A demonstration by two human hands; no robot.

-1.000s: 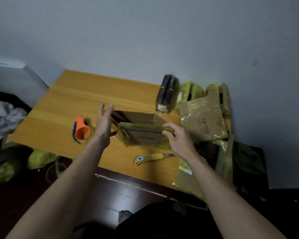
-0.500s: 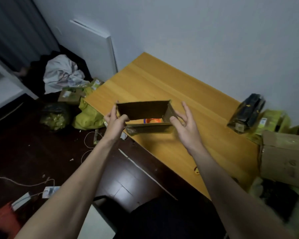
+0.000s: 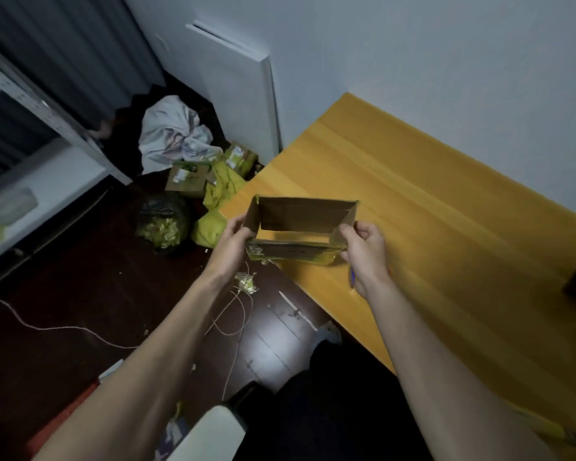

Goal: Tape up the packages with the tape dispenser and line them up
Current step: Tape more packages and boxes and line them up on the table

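Open cardboard box point(image 3: 300, 227) held above the tabletop's point(image 3: 446, 227) near-left corner, long axis running hand to hand. Left hand point(image 3: 235, 239) grips its left end, right hand point(image 3: 363, 242) pinches its right end flap; flaps up, untaped. Tape dispenser out of view.

To your right you have the table point(image 3: 446, 207), its wood top set against the wall point(image 3: 446, 61). A white panel point(image 3: 243, 94) leans upright in the corner at the table's far end. On the dark floor point(image 3: 80, 294) to your left you see a crumpled white cloth point(image 3: 173, 134), a flat cardboard box point(image 3: 187, 178) just beside it, yellow bags point(image 3: 213, 207) against the table's edge, and a dark bag point(image 3: 162, 221) full of yellowish scraps. A thin cord point(image 3: 47, 327) trails across the floor. A dark curtain point(image 3: 64, 44) hangs at the upper left.
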